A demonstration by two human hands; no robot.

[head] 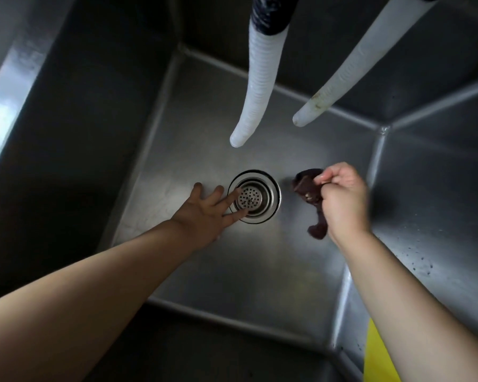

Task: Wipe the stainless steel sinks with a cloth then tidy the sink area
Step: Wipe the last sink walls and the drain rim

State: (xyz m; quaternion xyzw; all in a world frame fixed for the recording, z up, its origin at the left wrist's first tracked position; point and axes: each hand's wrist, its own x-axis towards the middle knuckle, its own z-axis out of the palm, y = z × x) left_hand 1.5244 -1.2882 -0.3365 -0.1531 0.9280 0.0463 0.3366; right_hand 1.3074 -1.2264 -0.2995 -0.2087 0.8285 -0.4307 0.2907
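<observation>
The right hand (342, 205) grips the dark cloth (311, 199) just right of the drain (254, 196); the left hand (209, 209) reaches there, fingers spread. Specks on the sink (425, 244) wall suggest wiping remains.

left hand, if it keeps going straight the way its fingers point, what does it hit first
The drain strainer: the left hand is spread open, its fingertips already at the strainer's rim. Whether they touch it or hover above is unclear from this one view.

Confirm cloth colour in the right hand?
Dark brown cloth, seen in the head view.
</observation>
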